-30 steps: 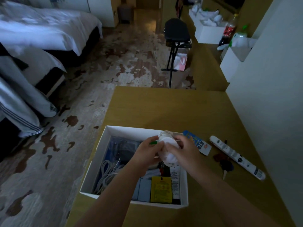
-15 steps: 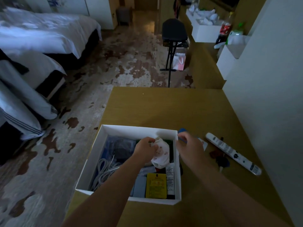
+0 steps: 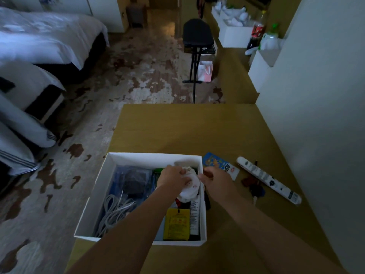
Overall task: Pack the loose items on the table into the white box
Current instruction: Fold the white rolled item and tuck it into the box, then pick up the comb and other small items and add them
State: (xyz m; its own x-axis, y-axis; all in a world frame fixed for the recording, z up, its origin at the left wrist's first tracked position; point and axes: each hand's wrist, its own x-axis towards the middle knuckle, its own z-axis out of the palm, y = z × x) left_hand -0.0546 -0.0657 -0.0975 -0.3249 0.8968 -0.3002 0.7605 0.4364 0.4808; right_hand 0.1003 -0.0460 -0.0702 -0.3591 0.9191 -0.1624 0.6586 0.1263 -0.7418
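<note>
The white box [image 3: 138,158] sits at the table's near left and holds a white cable coil [image 3: 113,210], a dark pouch [image 3: 136,182], a yellow packet [image 3: 176,224] and a tube. My left hand [image 3: 174,177] presses a white spotted cloth bundle [image 3: 190,189] into the box's right side. My right hand [image 3: 214,180] hovers over the box's right wall, fingers curled against the bundle. Loose on the table to the right lie a blue card packet [image 3: 216,163], a white power strip [image 3: 268,181] and dark keys [image 3: 254,189].
The wooden table [image 3: 187,127] runs along a white wall on the right. Beyond it stand a black folding stand [image 3: 197,34], a pink-white bag, white boxes and bottles. Beds with white bedding fill the left side of the room.
The cloth bundle has gone from above the box down into its right side. My right hand left the bundle, reached toward the blue packet, then came back beside the bundle.
</note>
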